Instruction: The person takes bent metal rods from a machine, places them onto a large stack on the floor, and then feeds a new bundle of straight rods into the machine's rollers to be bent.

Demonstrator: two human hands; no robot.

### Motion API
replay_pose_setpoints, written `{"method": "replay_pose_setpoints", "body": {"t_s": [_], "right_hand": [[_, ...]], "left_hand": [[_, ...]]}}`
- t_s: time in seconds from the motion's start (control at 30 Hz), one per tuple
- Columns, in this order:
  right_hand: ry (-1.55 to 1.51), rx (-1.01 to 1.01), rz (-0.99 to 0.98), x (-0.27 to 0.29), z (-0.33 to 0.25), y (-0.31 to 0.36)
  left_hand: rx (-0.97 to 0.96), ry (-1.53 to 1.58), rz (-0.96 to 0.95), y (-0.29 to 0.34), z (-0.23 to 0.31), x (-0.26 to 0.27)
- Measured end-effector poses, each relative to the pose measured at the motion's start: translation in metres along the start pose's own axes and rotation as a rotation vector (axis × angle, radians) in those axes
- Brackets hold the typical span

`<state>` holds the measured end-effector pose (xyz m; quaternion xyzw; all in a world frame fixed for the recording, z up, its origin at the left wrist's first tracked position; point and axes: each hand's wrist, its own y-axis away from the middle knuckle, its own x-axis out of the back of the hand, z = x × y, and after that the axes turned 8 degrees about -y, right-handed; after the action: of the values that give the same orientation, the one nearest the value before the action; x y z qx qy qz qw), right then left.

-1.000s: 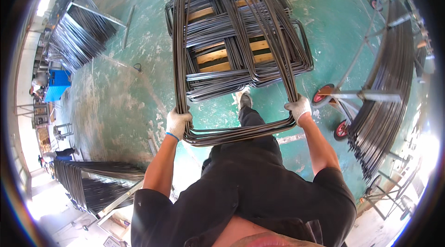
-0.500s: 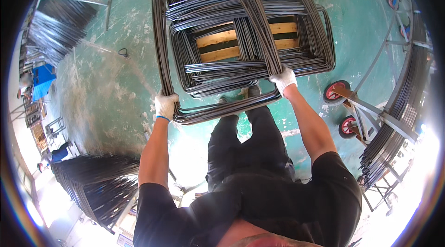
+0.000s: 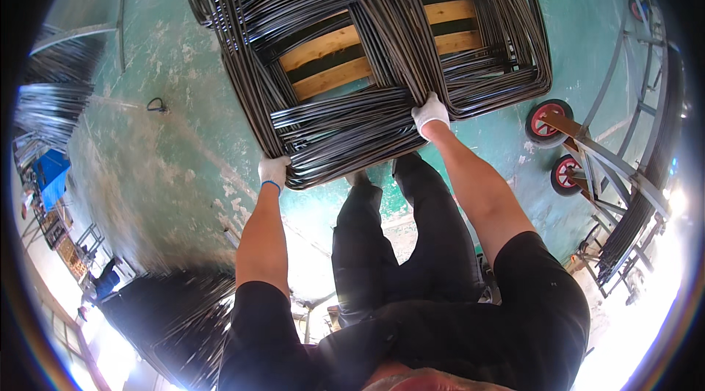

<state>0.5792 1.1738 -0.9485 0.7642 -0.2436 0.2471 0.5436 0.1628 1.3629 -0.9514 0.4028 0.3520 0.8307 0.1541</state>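
My left hand (image 3: 274, 171), in a white glove with a blue cuff edge, is closed round the near left corner of a bundle of dark bent metal rod frames (image 3: 253, 101). Gripping the bundle's right side near its other close corner is my right hand (image 3: 429, 112), also gloved in white. The bundle lies on or just over a stack of similar frames (image 3: 540, 42); which of the two I cannot tell. Beneath the stack, a wooden pallet (image 3: 334, 77) shows through the gaps. My fingertips are partly hidden by the rods.
On the right stands a metal trolley (image 3: 620, 163) with red-hubbed wheels (image 3: 549, 123), bearing long rods. More dark rods (image 3: 169, 317) lie at lower left, and a rack of rods (image 3: 55, 90) at upper left. A person (image 3: 106, 279) is far left. The green floor (image 3: 176, 163) is worn.
Both hands have brought the bundle forward and down over the stack; the gap between its near end and the stack has closed. The view has shifted, and my grip stays.
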Motion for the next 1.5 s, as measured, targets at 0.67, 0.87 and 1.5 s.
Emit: {"method": "replay_pose_setpoints", "body": {"t_s": [0.67,0.87,1.5], "right_hand": [[-0.23,-0.165,1.021,0.292,0.357,0.42],[-0.019,-0.235,1.544,0.505,0.458,0.402],[-0.475,-0.414,0.52,0.668,0.59,0.354]], "left_hand": [[-0.118,-0.182,-0.46,0.265,0.149,-0.104],[-0.195,-0.168,-0.393,0.358,0.199,-0.153],[-1.018,-0.572,-0.958,0.725,0.4,-0.479]]}}
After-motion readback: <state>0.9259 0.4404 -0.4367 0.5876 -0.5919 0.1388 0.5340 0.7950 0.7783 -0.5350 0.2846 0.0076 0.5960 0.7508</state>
